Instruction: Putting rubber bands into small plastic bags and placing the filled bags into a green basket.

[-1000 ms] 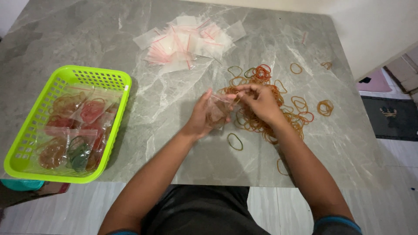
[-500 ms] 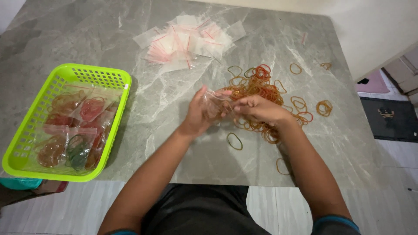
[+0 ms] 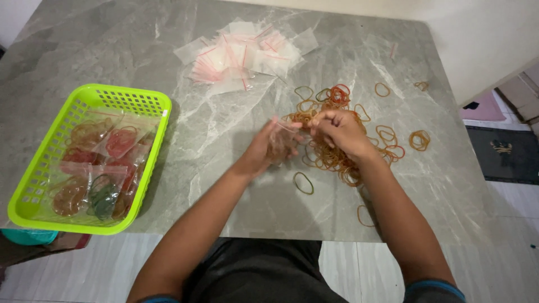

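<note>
My left hand (image 3: 264, 151) holds a small clear plastic bag (image 3: 281, 140) with a red zip strip, just above the grey marble table (image 3: 224, 185). My right hand (image 3: 337, 132) pinches the bag's top edge from the right, fingers closed on it. Under and around my right hand lies a loose pile of rubber bands (image 3: 331, 157), orange, red and a few green. A single green-brown band (image 3: 303, 183) lies apart, in front of the hands.
A stack of empty clear zip bags (image 3: 247, 56) lies at the far middle of the table. A lime green plastic basket (image 3: 135, 101) at the left holds several bags filled with rubber bands. Stray bands (image 3: 420, 139) scatter right. The table edge runs near my lap.
My right hand has drawn back from the pile and met my left hand at the bag; both now hold the bag a little farther from me.
</note>
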